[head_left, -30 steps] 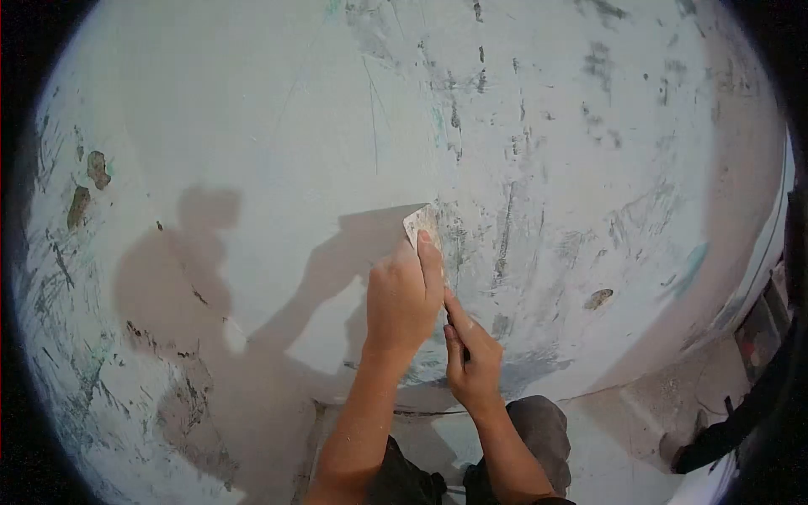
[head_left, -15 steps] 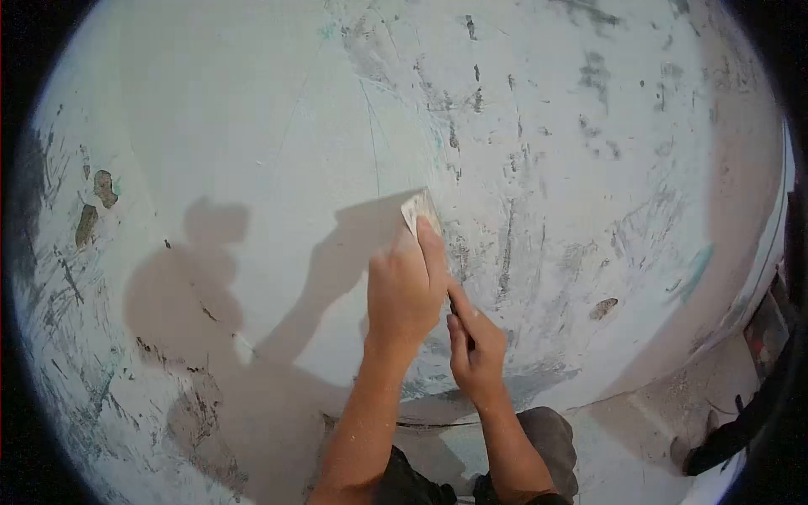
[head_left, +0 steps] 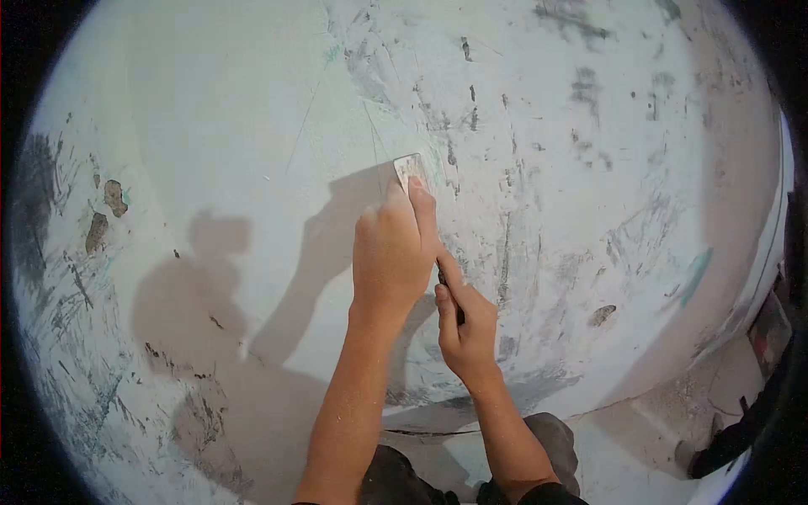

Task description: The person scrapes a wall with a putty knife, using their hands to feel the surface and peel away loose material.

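Observation:
A scraper (head_left: 410, 168) with a pale, smeared blade lies against the white, patchy wall (head_left: 236, 109). My left hand (head_left: 391, 244) is closed on the scraper near its blade, with a finger pressed on the blade's face. Lower and to the right, my right hand (head_left: 468, 328) wraps round the scraper's dark handle (head_left: 459, 315). The two hands touch or nearly touch. Fingers hide much of the tool between blade and handle.
Shadows of a head and arms fall on the wall at the left. Small chipped holes (head_left: 116, 198) show at the left. A dark-clothed leg and a shoe (head_left: 686, 455) are at the lower right, on the floor (head_left: 623, 454). My knee (head_left: 551, 446) is below.
Both hands and the scraper have moved up the wall and slightly left. Each hand has kept its hold. The view has shifted slightly.

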`<state>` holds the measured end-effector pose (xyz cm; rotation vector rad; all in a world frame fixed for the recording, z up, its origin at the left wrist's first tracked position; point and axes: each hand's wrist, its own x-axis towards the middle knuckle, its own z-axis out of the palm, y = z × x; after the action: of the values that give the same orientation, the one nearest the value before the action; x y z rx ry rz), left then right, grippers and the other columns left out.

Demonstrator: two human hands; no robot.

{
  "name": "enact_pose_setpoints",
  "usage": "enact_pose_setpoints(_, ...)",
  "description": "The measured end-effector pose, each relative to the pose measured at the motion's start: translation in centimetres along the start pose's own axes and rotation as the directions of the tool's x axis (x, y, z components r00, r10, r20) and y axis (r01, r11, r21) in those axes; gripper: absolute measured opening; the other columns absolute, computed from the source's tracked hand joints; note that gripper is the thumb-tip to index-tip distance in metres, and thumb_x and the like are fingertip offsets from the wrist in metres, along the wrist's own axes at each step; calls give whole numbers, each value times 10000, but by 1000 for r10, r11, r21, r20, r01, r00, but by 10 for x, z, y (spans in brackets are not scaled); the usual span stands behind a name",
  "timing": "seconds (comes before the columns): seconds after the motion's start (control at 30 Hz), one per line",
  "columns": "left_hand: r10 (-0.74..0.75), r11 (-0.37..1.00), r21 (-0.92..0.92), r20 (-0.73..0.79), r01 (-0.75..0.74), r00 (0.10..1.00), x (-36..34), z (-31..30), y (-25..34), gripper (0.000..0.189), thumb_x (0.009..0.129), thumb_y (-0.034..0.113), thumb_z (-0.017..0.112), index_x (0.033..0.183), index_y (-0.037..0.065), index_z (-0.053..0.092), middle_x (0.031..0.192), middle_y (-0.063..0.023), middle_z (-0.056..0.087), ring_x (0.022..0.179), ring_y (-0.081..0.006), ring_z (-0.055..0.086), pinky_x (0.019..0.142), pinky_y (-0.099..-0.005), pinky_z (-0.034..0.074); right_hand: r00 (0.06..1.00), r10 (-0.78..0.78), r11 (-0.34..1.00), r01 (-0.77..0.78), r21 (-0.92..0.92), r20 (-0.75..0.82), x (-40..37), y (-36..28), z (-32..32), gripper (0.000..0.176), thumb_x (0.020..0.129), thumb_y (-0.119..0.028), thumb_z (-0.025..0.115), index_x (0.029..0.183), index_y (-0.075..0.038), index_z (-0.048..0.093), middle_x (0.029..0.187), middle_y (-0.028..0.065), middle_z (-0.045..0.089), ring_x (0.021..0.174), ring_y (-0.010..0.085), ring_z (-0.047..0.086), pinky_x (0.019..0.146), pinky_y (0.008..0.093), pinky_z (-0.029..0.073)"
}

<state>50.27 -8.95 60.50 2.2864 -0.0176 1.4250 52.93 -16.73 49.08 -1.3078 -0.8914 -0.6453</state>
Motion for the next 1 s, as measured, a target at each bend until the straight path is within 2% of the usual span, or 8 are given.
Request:
enact_pose_setpoints(0.23,65,998,-9,-97,-66,993,45,-18,19,498,1017,294,375,686,-64,479,532,-190,468,471,-289,508,490,-426,388,986,-155,984,160,81,-62,58,-18,7,472,913,8,537,1377,-72,498,685,148,466,585,199,434,596,286,411)
enact_pose_setpoints(0.3,3,997,-77,-119,-12,993,61,-26,31,488,1021,294,383,686,-39,504,533,-105,490,503,-196,530,504,-384,414,985,-160,985,164,59,-58,63,-32,5,474,912,12,536,1376,-75,500,690,149,475,586,206,435,597,288,413)
enact_pose_setpoints(0.4,30,973,-224,-116,-55,993,29,-35,28,500,1009,233,414,596,-43,472,470,-160,445,411,-252,491,436,-396,372,985,-170,985,171,-33,20,41,-44,-17,503,908,17,533,1398,-84,479,723,155,525,603,216,469,616,280,424)
enact_pose_setpoints(0.5,-40,929,-368,-31,26,999,-30,-31,6,479,1006,226,449,616,-53,476,484,-176,432,417,-241,490,432,-394,344,967,-222,975,223,1,128,-12,-36,-36,535,907,15,531,1424,-92,445,751,169,563,621,239,506,639,283,438)
enact_pose_setpoints(0.57,-106,921,-374,24,107,994,-62,-13,-17,472,1003,217,456,621,-59,484,493,-194,445,419,-275,493,436,-403,348,963,74,997,-71,-22,261,-48,-32,-46,551,917,-12,534,1447,-98,408,759,186,572,628,273,522,654,304,455)
enact_pose_setpoints(0.67,-184,956,-203,153,213,971,-92,5,-24,452,997,213,452,650,-70,511,528,-241,481,471,-383,522,460,-440,377,933,229,974,-218,-70,279,-81,-13,-46,537,931,-45,538,1448,-98,403,775,201,581,619,284,523,656,313,465)
enact_pose_setpoints(0.73,-133,973,-169,131,155,982,-100,15,-32,431,989,212,454,672,-71,528,570,-270,514,553,-461,540,493,-485,395,950,178,984,-166,-69,257,-88,3,-44,533,944,-62,533,1455,-103,391,745,188,569,601,259,520,636,302,455)
enact_pose_setpoints(1.0,-198,974,-81,168,213,966,-89,14,-30,399,981,205,442,709,-72,533,587,-282,535,592,-469,574,532,-510,425,912,279,960,-270,-71,301,-79,7,-40,520,952,-64,514,1456,-112,395,682,140,528,584,216,489,604,291,435)
